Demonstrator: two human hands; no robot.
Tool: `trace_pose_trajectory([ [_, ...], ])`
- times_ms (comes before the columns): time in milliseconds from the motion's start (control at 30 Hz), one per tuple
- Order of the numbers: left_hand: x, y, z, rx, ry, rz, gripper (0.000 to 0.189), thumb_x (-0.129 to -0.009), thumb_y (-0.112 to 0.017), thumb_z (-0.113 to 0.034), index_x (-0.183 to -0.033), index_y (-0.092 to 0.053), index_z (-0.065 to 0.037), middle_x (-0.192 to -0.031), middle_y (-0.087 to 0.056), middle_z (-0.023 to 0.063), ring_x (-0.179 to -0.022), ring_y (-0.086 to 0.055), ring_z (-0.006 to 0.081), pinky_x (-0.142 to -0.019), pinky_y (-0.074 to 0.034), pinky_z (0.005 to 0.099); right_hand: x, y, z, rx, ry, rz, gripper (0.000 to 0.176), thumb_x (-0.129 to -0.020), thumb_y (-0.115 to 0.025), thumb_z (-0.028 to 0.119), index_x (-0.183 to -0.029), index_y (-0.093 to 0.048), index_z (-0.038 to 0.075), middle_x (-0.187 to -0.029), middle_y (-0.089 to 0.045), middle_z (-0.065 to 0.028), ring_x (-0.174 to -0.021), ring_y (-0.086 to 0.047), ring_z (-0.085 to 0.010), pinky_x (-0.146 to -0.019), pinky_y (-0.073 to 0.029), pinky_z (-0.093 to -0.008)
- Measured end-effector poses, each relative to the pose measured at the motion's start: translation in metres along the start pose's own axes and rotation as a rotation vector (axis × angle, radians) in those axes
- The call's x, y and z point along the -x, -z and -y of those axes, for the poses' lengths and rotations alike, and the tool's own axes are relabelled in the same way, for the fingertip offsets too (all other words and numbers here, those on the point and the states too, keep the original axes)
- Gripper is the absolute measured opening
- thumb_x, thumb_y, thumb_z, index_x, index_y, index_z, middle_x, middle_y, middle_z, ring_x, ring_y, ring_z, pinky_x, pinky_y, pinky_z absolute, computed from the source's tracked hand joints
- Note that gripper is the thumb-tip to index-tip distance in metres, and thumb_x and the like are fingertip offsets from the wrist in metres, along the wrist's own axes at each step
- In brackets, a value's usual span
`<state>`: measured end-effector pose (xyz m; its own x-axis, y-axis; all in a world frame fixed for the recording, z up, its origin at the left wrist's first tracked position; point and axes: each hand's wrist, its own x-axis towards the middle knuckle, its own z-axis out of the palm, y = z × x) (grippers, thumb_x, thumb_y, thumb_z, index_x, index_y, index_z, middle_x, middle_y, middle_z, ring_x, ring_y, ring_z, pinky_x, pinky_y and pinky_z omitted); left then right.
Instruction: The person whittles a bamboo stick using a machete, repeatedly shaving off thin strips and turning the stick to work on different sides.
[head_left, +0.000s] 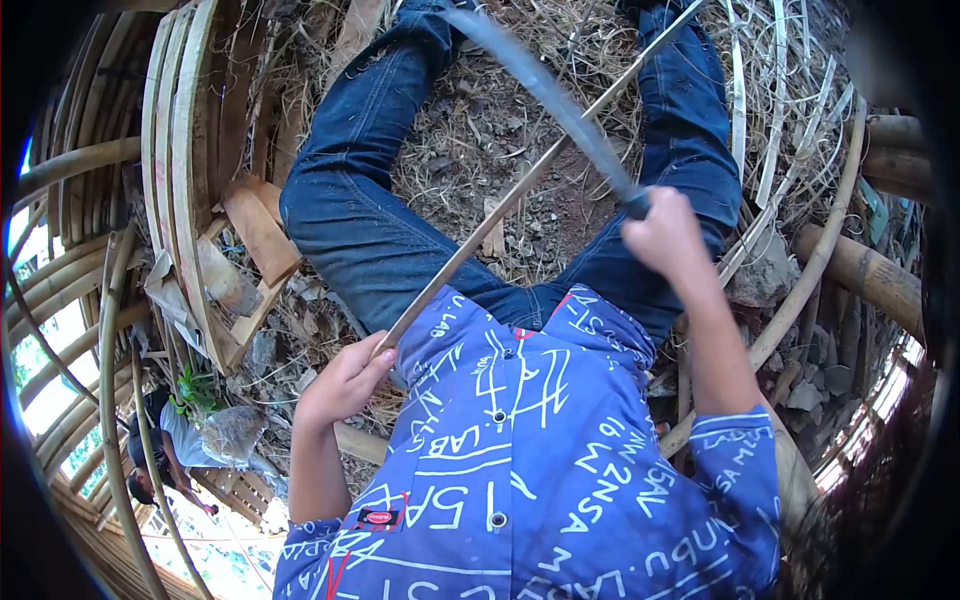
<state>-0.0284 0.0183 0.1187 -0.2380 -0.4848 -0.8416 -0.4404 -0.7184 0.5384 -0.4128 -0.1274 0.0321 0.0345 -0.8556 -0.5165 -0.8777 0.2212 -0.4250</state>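
My right hand (665,232) is closed round the dark handle of a long machete (530,72). Its slightly blurred blade slants up and to the left, crossing a thin bamboo strip (480,238) in this view. The near end of that strip is gripped in my left hand (345,380), fingers wrapped round it beside the blue shirt. From there the strip runs diagonally up to the right, between and over my spread legs in blue jeans (370,215).
Shavings and dry litter cover the ground (480,150) between the legs. Pale slats (180,150) stand at left, near a wooden block (262,225). Thick bamboo poles (870,275) lie at right. Another person (155,440) is at lower left, beyond the bamboo poles.
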Motion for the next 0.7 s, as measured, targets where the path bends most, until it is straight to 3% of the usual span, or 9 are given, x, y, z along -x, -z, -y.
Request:
trace_pose_trajectory([
  [100, -0.007, -0.007, 0.001, 0.026, -0.044, 0.002, 0.021, -0.104, -0.046, -0.02, -0.094, -0.054, -0.003, -0.07, -0.045, -0.0037, -0.064, -0.041, 0.0063, -0.056, -0.037, 0.0251, 0.033, -0.026, 0.046, -0.075, 0.066, 0.195, 0.024, -0.067, -0.062, 0.014, -0.085, -0.07, 0.001, -0.081, -0.068, -0.0267, -0.083, -0.068, -0.0423, -0.079, -0.055, -0.0488],
  [233, -0.008, -0.015, 0.0, 0.195, -0.012, 0.07, 0.021, -0.105, -0.045, -0.02, -0.095, -0.052, -0.004, -0.072, -0.043, -0.0059, -0.063, -0.038, 0.0049, -0.055, -0.034, 0.023, 0.06, -0.048, 0.087, -0.11, 0.322, 0.432, 0.024, -0.065, -0.065, 0.017, -0.082, -0.069, -0.001, -0.078, -0.068, -0.0257, -0.08, -0.068, -0.0431, -0.077, -0.055, -0.0486],
  [533, -0.01, -0.023, 0.0, 0.325, 0.001, 0.066, 0.02, -0.105, -0.045, -0.021, -0.098, -0.053, -0.004, -0.073, -0.041, -0.0066, -0.063, -0.037, 0.0049, -0.055, -0.034, 0.0231, 0.053, -0.034, 0.082, 0.082, 0.318, 0.396, 0.023, -0.064, -0.066, 0.016, -0.079, -0.07, -0.001, -0.076, -0.068, -0.0244, -0.078, -0.069, -0.0413, -0.074, -0.055, -0.0482],
  [600, -0.014, -0.027, -0.003, 0.242, -0.044, 0.056, 0.016, -0.105, -0.044, -0.02, -0.097, -0.048, -0.007, -0.069, -0.037, -0.0062, -0.055, -0.031, 0.0034, -0.045, -0.026, 0.0196, 0.05, -0.031, 0.079, 0.115, 0.283, 0.409, 0.023, -0.063, -0.066, 0.016, -0.081, -0.071, 0.0, -0.075, -0.068, -0.0238, -0.077, -0.068, -0.0413, -0.073, -0.055, -0.0483],
  [700, -0.016, -0.025, 0.009, 0.21, -0.096, 0.066, 0.016, -0.105, -0.045, -0.022, -0.097, -0.048, -0.008, -0.068, -0.036, -0.0066, -0.054, -0.031, 0.0035, -0.045, -0.025, 0.0202, 0.05, -0.038, 0.069, 0.146, 0.31, 0.323, 0.019, -0.067, -0.065, 0.022, -0.077, -0.071, 0.006, -0.073, -0.068, -0.0221, -0.075, -0.067, -0.0415, -0.073, -0.054, -0.0482],
])
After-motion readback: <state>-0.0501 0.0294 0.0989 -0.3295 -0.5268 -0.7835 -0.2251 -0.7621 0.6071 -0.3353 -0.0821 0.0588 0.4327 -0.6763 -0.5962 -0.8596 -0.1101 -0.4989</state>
